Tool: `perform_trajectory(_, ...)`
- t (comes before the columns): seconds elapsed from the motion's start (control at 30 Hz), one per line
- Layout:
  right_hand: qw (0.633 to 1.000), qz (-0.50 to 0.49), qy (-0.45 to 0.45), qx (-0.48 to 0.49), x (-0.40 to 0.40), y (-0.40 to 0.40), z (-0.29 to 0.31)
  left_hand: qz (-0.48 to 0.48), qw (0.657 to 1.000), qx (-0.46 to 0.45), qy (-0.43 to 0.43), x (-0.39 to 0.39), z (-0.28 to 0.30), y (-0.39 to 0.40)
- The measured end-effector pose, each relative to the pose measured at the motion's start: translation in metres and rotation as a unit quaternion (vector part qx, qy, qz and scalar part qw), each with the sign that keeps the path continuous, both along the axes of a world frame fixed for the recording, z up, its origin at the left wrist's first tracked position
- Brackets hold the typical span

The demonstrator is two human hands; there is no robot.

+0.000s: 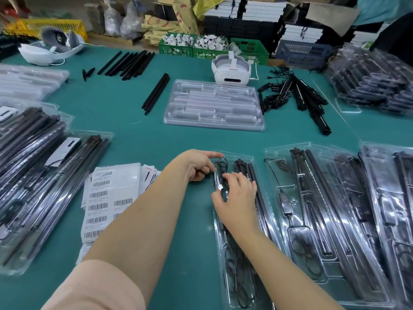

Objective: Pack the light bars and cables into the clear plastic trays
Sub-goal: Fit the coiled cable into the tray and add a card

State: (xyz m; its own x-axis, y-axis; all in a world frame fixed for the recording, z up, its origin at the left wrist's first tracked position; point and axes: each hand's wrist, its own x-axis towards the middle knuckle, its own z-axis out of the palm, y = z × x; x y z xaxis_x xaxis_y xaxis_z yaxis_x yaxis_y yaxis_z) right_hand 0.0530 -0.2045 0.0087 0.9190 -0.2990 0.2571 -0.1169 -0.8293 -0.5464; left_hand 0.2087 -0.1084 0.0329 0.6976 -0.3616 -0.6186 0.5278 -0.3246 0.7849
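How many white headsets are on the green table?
2. One white plastic headset sits at the far middle, behind the empty clear plastic tray. The other white headset lies at the far left. More may be hidden.

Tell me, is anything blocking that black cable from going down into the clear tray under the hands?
Nothing visible is. Both the left hand and right hand are already on the cable, right over the clear tray, beside the light bars already in it.
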Motion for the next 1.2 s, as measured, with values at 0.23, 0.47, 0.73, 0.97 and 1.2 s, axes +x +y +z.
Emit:
perform_trajectory(0.23,1.000,0.002,0.008,-0.002,0.001,-0.001,-0.001,-0.042,0.998,0.032,-0.038,0.000,0.000,0.003)
perform_trajectory(0.47,1.000,-0.011,0.004,-0.004,0.001,0.000,-0.006,-0.028,0.992,0.068,-0.107,-0.012,0.003,0.005)
perform_trajectory(0.73,0.999,-0.010,0.022,-0.035,0.003,0.000,-0.006,0.092,0.975,0.075,-0.185,-0.040,0.002,-0.003)
perform_trajectory(0.97,0.997,-0.005,0.046,-0.054,0.002,0.000,-0.004,0.114,0.982,0.040,-0.148,-0.050,0.016,0.007)
perform_trajectory(1.2,0.995,-0.001,0.050,-0.081,0.001,0.000,-0.003,-0.058,0.923,0.207,-0.319,-0.059,0.014,0.016)
